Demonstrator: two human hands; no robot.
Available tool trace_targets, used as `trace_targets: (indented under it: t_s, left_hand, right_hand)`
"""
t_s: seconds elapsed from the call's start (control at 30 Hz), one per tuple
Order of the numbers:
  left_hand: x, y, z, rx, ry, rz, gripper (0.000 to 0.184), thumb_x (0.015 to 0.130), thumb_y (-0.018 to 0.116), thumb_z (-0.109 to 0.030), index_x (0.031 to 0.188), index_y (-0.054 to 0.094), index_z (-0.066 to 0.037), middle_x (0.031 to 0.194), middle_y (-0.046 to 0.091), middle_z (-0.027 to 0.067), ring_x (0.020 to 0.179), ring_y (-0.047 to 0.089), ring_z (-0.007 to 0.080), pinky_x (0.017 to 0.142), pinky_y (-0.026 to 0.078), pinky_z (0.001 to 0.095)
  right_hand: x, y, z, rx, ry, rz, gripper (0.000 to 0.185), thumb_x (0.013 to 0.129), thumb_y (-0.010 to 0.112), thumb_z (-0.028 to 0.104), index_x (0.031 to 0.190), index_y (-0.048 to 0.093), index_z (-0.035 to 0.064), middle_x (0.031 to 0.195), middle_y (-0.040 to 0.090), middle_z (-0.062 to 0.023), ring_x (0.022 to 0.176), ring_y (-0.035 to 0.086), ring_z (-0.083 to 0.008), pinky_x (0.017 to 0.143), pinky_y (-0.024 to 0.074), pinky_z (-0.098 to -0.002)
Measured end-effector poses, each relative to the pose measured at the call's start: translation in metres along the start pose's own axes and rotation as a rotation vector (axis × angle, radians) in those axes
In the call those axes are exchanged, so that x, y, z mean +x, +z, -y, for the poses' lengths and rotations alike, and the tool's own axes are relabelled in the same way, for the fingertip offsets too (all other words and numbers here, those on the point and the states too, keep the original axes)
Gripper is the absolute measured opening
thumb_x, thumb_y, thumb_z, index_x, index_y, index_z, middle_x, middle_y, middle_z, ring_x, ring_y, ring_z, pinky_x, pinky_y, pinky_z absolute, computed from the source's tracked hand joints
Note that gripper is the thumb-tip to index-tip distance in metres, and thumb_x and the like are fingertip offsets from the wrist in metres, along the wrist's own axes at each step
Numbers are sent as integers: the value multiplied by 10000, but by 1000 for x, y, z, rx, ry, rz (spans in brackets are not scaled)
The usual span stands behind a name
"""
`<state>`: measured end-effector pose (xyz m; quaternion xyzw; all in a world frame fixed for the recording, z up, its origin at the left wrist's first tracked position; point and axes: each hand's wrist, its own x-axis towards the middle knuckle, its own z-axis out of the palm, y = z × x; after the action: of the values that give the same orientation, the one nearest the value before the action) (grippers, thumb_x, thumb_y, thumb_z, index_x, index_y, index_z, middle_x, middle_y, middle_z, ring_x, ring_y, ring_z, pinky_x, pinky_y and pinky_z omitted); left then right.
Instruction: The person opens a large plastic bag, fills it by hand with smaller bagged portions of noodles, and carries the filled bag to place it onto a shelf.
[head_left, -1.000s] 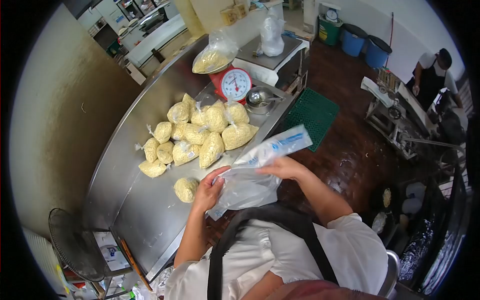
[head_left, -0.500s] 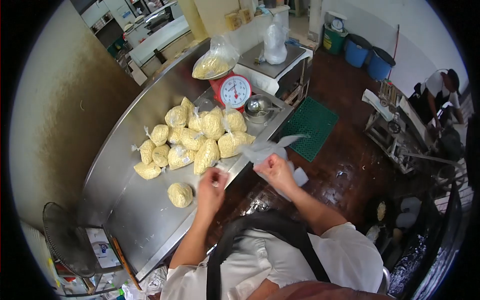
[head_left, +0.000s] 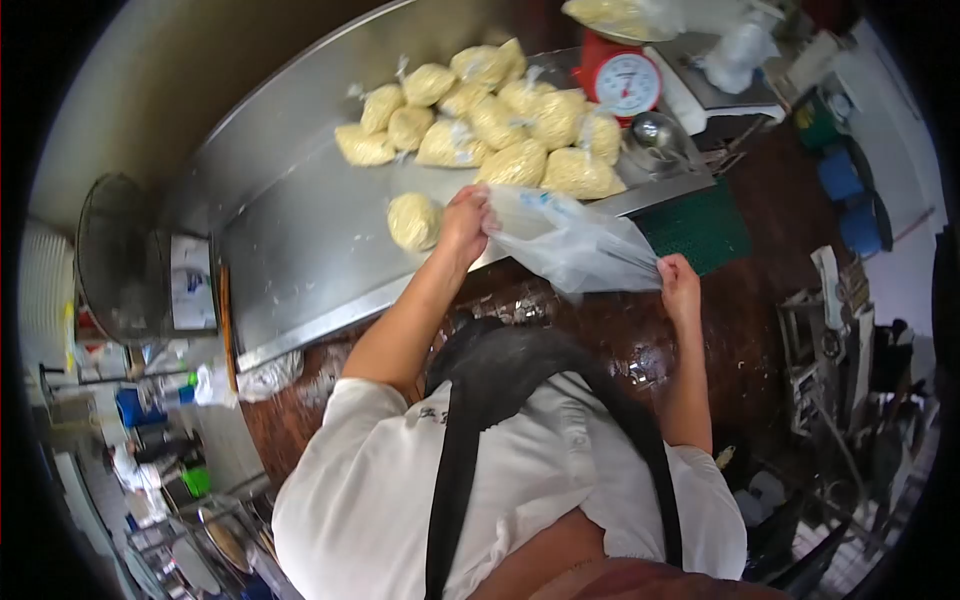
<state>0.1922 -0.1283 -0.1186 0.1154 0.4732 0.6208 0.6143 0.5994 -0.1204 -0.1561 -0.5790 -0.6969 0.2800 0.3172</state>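
Observation:
A clear plastic bag (head_left: 575, 240) is stretched between my two hands, over the front edge of the metal table (head_left: 300, 230). My left hand (head_left: 466, 222) is closed on one end of it, and my right hand (head_left: 680, 278) pinches the other end. The bag looks flat, with some blue print near the top. Just left of my left hand sits a single round bag of pale yellow shreds (head_left: 413, 222). Behind my hands lies a pile of several tied bags of the same yellow stuff (head_left: 497, 122).
A red dial scale (head_left: 622, 82) stands at the back right, bearing a pan with a filled bag (head_left: 615, 15). Metal bowls (head_left: 655, 133) sit beside it. A round fan (head_left: 118, 265) is at the left. Green matting (head_left: 705, 225) covers part of the wet floor.
My hands have moved apart and spread the plastic bag, which was bunched near my right hand. The view has tilted down and turned left.

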Motion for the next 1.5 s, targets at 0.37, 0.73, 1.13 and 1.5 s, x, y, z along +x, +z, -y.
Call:
trace_targets:
  t_s: [0.37, 0.73, 1.13, 1.5]
  left_hand:
    - [-68, -54, -78, 1409, 899, 120, 274, 813, 721, -75, 1077, 653, -47, 1074, 655, 176, 984, 636, 376, 799, 532, 453]
    - [-15, -442, -190, 144, 478, -754, 281, 921, 584, -54, 1194, 528, -94, 950, 633, 78, 802, 627, 183, 607, 532, 319]
    - [27, -429, -246, 21, 285, -581, 255, 947, 555, -67, 1198, 573, -23, 1013, 687, 139, 857, 693, 265, 705, 597, 386]
    - [191, -247, -265, 670, 624, -603, 462, 894, 739, -347, 667, 475, -43, 607, 497, 30, 595, 422, 159, 565, 386, 372]
  right_hand:
    - [65, 135, 253, 56, -217, 521, 521, 733, 683, -39, 1246, 623, 30, 1229, 636, -228, 1145, 621, -364, 981, 480, -388]
    - [90, 432, 330, -741, -328, 650, 1093, 771, 780, 551, 1588, 216, 94, 1537, 345, -281, 1420, 328, -468, 1083, 311, -690]
    - [174, 418, 206, 150, 271, 917, 914, 749, 827, 287, 1510, 373, 62, 1291, 619, -180, 1182, 616, -294, 971, 515, -411]
    - [80, 217, 295, 1715, 578, 455, 783, 771, 703, 241, 1433, 428, -71, 1314, 601, -261, 1162, 638, -390, 1022, 514, -529]
